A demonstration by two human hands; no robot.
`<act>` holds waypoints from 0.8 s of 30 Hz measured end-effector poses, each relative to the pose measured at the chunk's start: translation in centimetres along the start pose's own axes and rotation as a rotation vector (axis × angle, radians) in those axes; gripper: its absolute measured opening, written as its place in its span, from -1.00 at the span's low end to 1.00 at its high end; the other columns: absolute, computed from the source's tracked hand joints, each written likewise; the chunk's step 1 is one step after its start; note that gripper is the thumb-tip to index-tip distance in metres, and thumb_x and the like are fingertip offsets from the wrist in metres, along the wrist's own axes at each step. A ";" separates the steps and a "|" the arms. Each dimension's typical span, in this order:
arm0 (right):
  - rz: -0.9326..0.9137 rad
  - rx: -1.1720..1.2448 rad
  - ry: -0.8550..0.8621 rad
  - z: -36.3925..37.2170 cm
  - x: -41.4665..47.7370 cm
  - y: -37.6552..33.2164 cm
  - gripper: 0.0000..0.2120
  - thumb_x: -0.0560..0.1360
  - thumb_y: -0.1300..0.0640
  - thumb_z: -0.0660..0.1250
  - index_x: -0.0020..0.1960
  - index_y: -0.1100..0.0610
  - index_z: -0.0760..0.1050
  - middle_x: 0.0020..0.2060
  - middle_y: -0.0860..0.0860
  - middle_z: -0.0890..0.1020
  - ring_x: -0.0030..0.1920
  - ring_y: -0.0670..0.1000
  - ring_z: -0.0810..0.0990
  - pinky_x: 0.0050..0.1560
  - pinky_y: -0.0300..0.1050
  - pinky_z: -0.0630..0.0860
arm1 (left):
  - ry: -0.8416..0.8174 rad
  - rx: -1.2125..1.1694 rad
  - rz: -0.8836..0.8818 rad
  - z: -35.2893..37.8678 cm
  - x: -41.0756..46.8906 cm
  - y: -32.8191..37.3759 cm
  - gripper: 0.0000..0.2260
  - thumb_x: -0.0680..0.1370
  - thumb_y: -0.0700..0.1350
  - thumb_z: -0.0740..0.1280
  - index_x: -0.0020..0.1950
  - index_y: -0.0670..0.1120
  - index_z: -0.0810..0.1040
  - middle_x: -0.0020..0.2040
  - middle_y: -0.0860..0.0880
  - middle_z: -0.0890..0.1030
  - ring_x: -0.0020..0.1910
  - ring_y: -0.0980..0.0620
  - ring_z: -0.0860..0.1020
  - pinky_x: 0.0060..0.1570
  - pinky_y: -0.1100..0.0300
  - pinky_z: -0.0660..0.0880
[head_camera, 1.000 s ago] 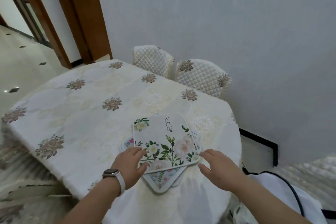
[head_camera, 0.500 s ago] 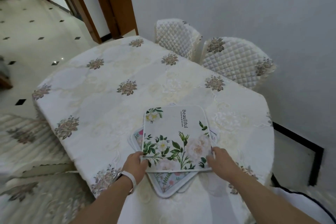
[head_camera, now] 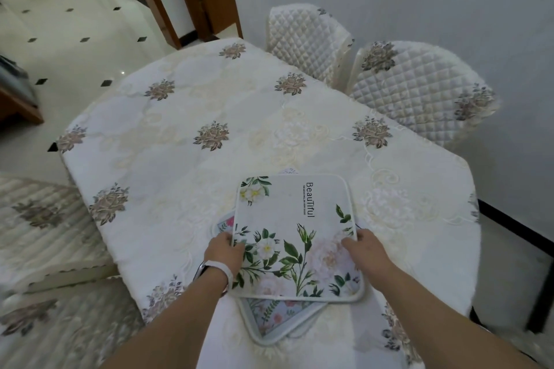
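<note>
A square white mat (head_camera: 295, 228) printed with green leaves, pale flowers and the word "Beautiful" lies on top of a small stack of floral mats (head_camera: 269, 320) near the table's front edge. My left hand (head_camera: 223, 255), with a white watch strap at the wrist, grips the top mat's left edge, thumb on its face. My right hand (head_camera: 364, 252) grips its right edge the same way. The lower mats stick out askew below and at the left.
The table (head_camera: 168, 159) wears a cream cloth with brown flower motifs. Two quilted chair backs (head_camera: 305, 39) (head_camera: 419, 90) stand at the far side against a grey wall. A padded chair seat (head_camera: 42, 237) is at the left, tiled floor beyond.
Both hands went from resting near the top mat's front corners to gripping its left and right edges. The view has moved closer and tilted further down over the table.
</note>
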State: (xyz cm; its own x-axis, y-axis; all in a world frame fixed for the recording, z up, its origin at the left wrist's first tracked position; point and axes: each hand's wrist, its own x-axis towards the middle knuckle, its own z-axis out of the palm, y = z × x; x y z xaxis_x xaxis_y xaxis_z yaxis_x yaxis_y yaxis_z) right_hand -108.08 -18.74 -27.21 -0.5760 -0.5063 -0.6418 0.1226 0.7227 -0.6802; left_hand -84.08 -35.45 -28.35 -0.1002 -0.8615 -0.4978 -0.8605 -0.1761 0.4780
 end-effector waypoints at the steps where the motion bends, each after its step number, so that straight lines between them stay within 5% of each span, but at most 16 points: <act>1: -0.009 0.024 -0.002 0.0 0.3 -0.1 -0.89 0.50 0.25 0.28 -0.19 0.10 0.48 -0.39 0.05 0.45 -0.41 0.03 0.37 -0.36 -0.14 0.29 | 0.004 -0.045 -0.018 0.1 0.2 0.3 -0.70 0.49 -0.05 0.34 0.17 -0.13 0.52 0.06 -0.14 0.60 -0.02 -0.15 0.57 0.00 0.07 0.52; 8: 0.018 0.124 -0.046 -0.3 1.5 -0.3 -0.87 0.44 0.34 0.33 -0.09 0.16 0.58 -0.12 0.19 0.67 -0.18 0.11 0.61 -0.09 -0.04 0.53 | -0.039 -0.297 -0.153 0.2 0.9 1.3 -0.91 0.51 -0.11 0.31 -0.02 -0.08 0.53 -0.14 -0.06 0.61 -0.20 -0.03 0.56 -0.26 0.17 0.43; 12: 0.010 0.124 -0.085 -0.7 1.9 -0.2 -0.81 0.43 0.34 0.34 -0.02 0.12 0.59 -0.07 0.13 0.70 -0.03 0.19 0.66 0.09 0.19 0.59 | -0.086 -0.360 -0.106 0.1 1.2 1.4 -0.91 0.52 -0.14 0.32 0.00 -0.08 0.53 -0.10 -0.09 0.63 -0.16 -0.07 0.59 -0.17 0.13 0.49; 19: -0.137 0.097 -0.079 -1.1 -0.4 -1.8 -0.72 0.47 0.36 0.30 0.07 0.06 0.54 -0.06 -0.04 0.66 -0.10 -0.04 0.61 -0.19 -0.17 0.48 | -0.095 -0.530 -0.060 -0.9 -1.0 0.4 -0.86 0.52 -0.17 0.33 0.07 -0.03 0.54 -0.06 -0.07 0.67 -0.13 -0.09 0.65 -0.07 0.00 0.59; 24: -0.198 0.054 -0.114 -0.4 -1.6 -2.5 -0.72 0.47 0.30 0.32 0.12 0.05 0.56 -0.03 -0.02 0.70 -0.05 0.03 0.66 0.02 0.02 0.60 | -0.019 -0.642 -0.075 -3.2 -3.5 -1.2 -0.88 0.51 -0.20 0.35 0.03 -0.06 0.54 -0.11 -0.14 0.69 -0.16 -0.16 0.68 -0.08 -0.12 0.61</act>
State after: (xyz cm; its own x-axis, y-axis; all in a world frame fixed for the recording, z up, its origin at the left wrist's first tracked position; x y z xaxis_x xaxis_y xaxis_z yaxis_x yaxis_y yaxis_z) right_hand -107.77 -19.52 -24.34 -0.4980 -0.6882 -0.5276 0.0606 0.5793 -0.8129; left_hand -81.04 -33.75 -24.84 -0.0657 -0.8282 -0.5566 -0.3965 -0.4903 0.7762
